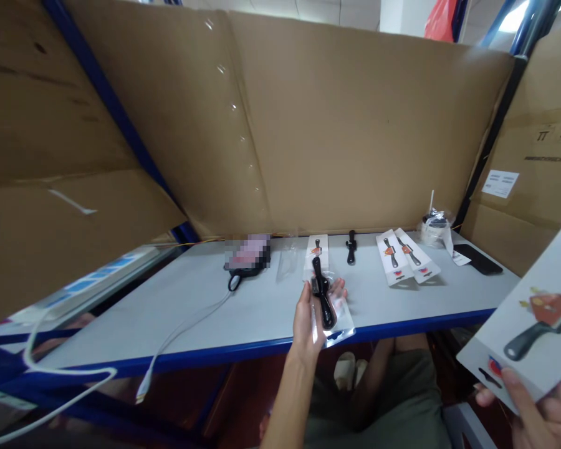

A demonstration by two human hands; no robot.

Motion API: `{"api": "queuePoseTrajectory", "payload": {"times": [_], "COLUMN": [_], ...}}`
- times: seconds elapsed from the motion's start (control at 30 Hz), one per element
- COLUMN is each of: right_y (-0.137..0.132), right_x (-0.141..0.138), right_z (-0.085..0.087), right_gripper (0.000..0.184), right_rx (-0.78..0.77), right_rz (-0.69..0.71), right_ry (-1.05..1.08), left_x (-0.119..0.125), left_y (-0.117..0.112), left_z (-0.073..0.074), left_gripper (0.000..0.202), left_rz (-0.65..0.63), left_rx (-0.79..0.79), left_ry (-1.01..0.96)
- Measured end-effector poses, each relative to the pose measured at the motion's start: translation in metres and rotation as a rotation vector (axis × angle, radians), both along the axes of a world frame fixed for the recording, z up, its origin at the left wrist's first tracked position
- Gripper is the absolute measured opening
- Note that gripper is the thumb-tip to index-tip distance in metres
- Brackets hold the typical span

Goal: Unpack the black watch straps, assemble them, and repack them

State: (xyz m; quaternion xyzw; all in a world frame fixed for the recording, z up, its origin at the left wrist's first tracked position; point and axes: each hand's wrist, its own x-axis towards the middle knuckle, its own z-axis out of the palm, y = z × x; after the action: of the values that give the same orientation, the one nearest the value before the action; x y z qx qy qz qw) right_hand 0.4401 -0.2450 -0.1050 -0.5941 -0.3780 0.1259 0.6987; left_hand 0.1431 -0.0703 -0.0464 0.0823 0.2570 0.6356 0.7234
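My left hand (305, 321) is palm up over the table's front edge, holding a black spokeshave (325, 302) together with a clear plastic blister pack (343, 321). Its fingers curl at the sides of the pack. At the right edge, partly cut off, my right hand (542, 408) grips a white printed card (537, 337) that shows a picture of the same kind of tool. Behind my left hand lies another printed card (325, 243). A second black spokeshave (351, 247) rests on the table, with two more printed cards (395, 259) to its right.
The grey table (187, 293) has a blue front edge. On it are a pixelated device (247, 255) with a white cable (182, 333), clear plastic packaging (287, 259), a plastic-wrapped cup (434, 231) and a black phone (479, 259). Cardboard (355, 137) walls the back.
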Motion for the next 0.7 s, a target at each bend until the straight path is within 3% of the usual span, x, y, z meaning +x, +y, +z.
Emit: {"api": "queuePoseTrajectory", "payload": {"times": [0.07, 0.2, 0.37, 0.5, 0.7], "right_y": [-0.001, 0.001, 0.01, 0.012, 0.012], "right_x": [-0.022, -0.04, -0.043, -0.046, -0.043], "right_z": [0.014, 0.028, 0.013, 0.001, 0.002], "right_gripper": [0.046, 0.04, 0.047, 0.04, 0.041], "right_rx": [-0.018, -0.083, -0.154, -0.147, -0.182], "right_rz": [-0.019, 0.14, 0.346, 0.334, 0.36], "right_ry": [0.052, 0.115, 0.125, 0.021, -0.074], "left_x": [-0.001, -0.001, -0.001, 0.0, 0.0], "left_y": [0.0, -0.001, -0.004, -0.004, -0.004], "left_z": [-0.001, -0.001, 0.004, 0.005, 0.003], "left_gripper": [0.05, 0.05, 0.051, 0.051, 0.052], "left_rz": [-0.003, 0.001, -0.006, 0.007, 0.007], "left_rx": [0.0, -0.001, 0.001, -0.016, -0.009], "left_ry": [0.007, 0.019, 0.042, 0.024, 0.007]}}
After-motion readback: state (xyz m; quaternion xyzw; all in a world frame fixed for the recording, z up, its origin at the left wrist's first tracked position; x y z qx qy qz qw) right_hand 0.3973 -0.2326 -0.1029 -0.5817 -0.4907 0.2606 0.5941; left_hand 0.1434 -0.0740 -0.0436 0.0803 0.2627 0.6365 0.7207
